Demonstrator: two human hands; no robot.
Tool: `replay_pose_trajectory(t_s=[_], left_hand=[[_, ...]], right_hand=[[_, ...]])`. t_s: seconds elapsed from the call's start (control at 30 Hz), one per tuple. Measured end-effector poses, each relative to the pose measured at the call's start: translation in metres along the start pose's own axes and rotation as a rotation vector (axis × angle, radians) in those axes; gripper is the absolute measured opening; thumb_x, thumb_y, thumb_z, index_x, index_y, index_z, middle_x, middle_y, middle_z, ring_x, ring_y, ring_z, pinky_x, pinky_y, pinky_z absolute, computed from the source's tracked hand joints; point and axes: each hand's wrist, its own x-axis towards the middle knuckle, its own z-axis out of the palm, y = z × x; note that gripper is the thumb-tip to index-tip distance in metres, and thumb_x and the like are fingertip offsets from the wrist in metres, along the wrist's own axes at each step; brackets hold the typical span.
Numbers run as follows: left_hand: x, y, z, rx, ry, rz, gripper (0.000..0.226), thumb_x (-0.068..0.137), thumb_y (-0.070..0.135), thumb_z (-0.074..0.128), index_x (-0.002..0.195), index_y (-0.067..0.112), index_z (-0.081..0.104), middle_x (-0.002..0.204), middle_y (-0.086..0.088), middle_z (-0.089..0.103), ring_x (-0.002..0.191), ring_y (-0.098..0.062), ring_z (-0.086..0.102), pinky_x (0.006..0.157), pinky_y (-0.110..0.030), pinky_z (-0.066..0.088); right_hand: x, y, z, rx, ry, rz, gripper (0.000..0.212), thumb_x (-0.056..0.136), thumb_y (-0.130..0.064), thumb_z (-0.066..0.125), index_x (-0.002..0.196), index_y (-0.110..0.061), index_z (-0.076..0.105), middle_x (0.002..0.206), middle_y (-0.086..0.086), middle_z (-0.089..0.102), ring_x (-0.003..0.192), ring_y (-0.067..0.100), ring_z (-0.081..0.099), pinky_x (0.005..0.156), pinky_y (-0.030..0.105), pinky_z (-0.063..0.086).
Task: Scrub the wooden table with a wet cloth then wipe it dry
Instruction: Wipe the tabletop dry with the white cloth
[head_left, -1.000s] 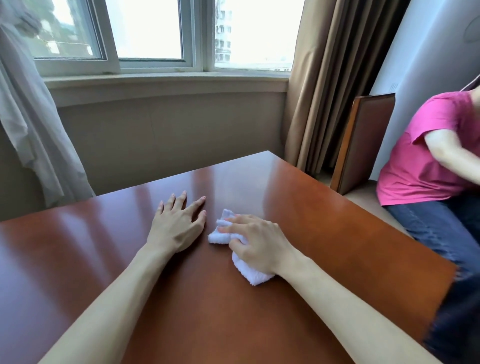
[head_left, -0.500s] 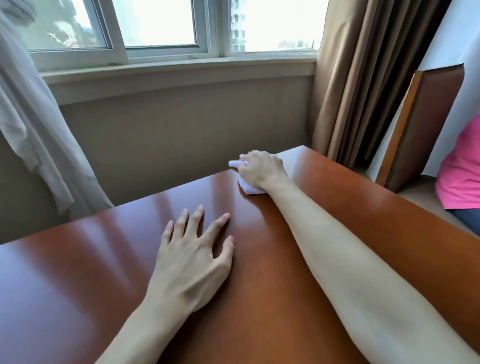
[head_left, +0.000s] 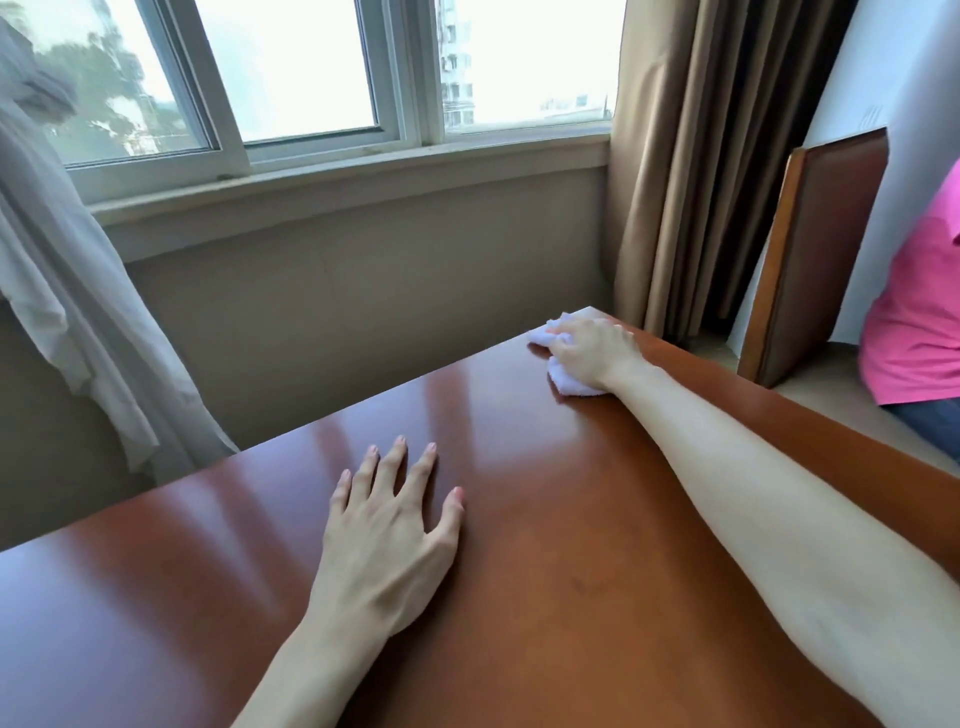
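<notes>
Gripping the white cloth (head_left: 563, 382) at the table (head_left: 519, 597) corner, right hand (head_left: 597, 348); left hand (head_left: 389, 540) flat, fingers spread.

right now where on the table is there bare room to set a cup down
Bare wood lies left of the left hand toward the sheer curtain, and in the stretch of wooden table between that hand and the white cloth. The far right corner is crowded: the right hand presses the cloth there, its forearm crossing the right side.
</notes>
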Motion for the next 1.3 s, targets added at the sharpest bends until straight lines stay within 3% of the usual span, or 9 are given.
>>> replay_pose_trajectory(t_s=[0.13, 0.3, 0.43, 0.57, 0.83, 0.97, 1.1, 1.2, 1.3], left_hand=[[0.001, 0.001, -0.002, 0.01, -0.006, -0.001, 0.072, 0.092, 0.068, 0.015, 0.159, 0.041, 0.015, 0.169, 0.01, 0.006, 0.155, -0.013, -0.003, 0.126, -0.037, -0.001], [0.0, 0.002, -0.003, 0.003, -0.019, -0.003, 0.063, 0.1, 0.059, 0.025, 0.159, 0.037, 0.019, 0.169, 0.005, 0.011, 0.156, -0.017, 0.002, 0.126, -0.041, 0.002], [0.001, 0.001, -0.005, -0.02, -0.038, -0.009, 0.057, 0.104, 0.051, 0.026, 0.159, 0.036, 0.023, 0.168, 0.002, 0.014, 0.156, -0.02, 0.006, 0.125, -0.044, 0.005], [0.0, 0.0, -0.003, -0.021, -0.026, 0.003, 0.057, 0.104, 0.05, 0.024, 0.159, 0.034, 0.022, 0.168, 0.002, 0.014, 0.156, -0.021, 0.006, 0.126, -0.044, 0.005], [0.003, -0.001, 0.0, -0.025, 0.0, 0.01, 0.063, 0.099, 0.062, 0.028, 0.158, 0.039, 0.023, 0.168, 0.006, 0.013, 0.155, -0.016, 0.003, 0.126, -0.038, 0.002], [0.001, 0.001, -0.001, -0.007, 0.007, 0.002, 0.068, 0.095, 0.069, 0.021, 0.158, 0.041, 0.02, 0.168, 0.009, 0.009, 0.155, -0.014, -0.001, 0.126, -0.037, 0.0], [0.004, 0.0, -0.003, -0.076, -0.005, -0.005, 0.069, 0.093, 0.07, 0.028, 0.155, 0.04, 0.03, 0.167, 0.008, 0.017, 0.155, -0.014, 0.007, 0.126, -0.038, 0.005], [0.0, -0.002, -0.017, -0.387, 0.025, -0.068, 0.074, 0.082, 0.069, 0.034, 0.147, 0.034, 0.047, 0.159, 0.009, 0.036, 0.148, -0.014, 0.03, 0.122, -0.042, 0.025], [-0.019, 0.002, -0.031, -0.619, 0.086, -0.074, 0.051, 0.097, 0.04, 0.049, 0.144, 0.018, 0.051, 0.153, 0.0, 0.043, 0.144, -0.014, 0.035, 0.117, -0.029, 0.026]], right_hand=[[-0.031, -0.011, 0.005, -0.085, 0.039, -0.003, 0.034, 0.097, -0.037, 0.039, 0.117, -0.027, 0.064, 0.128, 0.0, 0.06, 0.115, 0.033, 0.061, 0.081, 0.037, 0.038], [-0.145, -0.041, 0.005, -0.078, -0.089, -0.326, 0.042, 0.097, -0.032, 0.04, 0.134, -0.039, 0.059, 0.151, -0.016, 0.047, 0.137, 0.015, 0.048, 0.1, 0.041, 0.046], [-0.247, -0.056, -0.005, 0.0, -0.11, -0.565, 0.047, 0.096, -0.027, 0.047, 0.141, -0.036, 0.059, 0.154, -0.021, 0.045, 0.145, 0.002, 0.033, 0.113, 0.028, 0.029], [-0.236, -0.041, -0.029, -0.045, -0.185, -0.481, 0.048, 0.101, -0.023, 0.045, 0.146, -0.04, 0.052, 0.159, -0.021, 0.037, 0.143, 0.006, 0.036, 0.1, 0.026, 0.033], [-0.059, 0.039, -0.021, -0.173, -0.002, -0.037, 0.051, 0.088, -0.037, 0.035, 0.127, -0.061, 0.056, 0.143, -0.011, 0.052, 0.128, 0.027, 0.055, 0.096, 0.039, 0.046], [-0.012, -0.003, -0.002, -0.109, 0.055, 0.064, 0.038, 0.095, -0.034, 0.038, 0.116, -0.033, 0.07, 0.127, 0.003, 0.062, 0.117, 0.034, 0.06, 0.086, 0.038, 0.043], [-0.042, -0.067, 0.027, -0.09, 0.049, -0.098, 0.034, 0.095, -0.03, 0.041, 0.116, -0.023, 0.067, 0.128, 0.001, 0.059, 0.113, 0.034, 0.062, 0.086, 0.04, 0.044], [-0.108, -0.105, 0.032, -0.121, 0.028, -0.202, 0.035, 0.095, -0.032, 0.041, 0.118, -0.028, 0.068, 0.13, -0.003, 0.059, 0.112, 0.028, 0.063, 0.084, 0.038, 0.046], [-0.194, -0.127, 0.033, -0.083, 0.014, -0.387, 0.034, 0.095, -0.035, 0.044, 0.12, -0.034, 0.066, 0.133, -0.007, 0.059, 0.12, 0.019, 0.06, 0.093, 0.039, 0.049]])
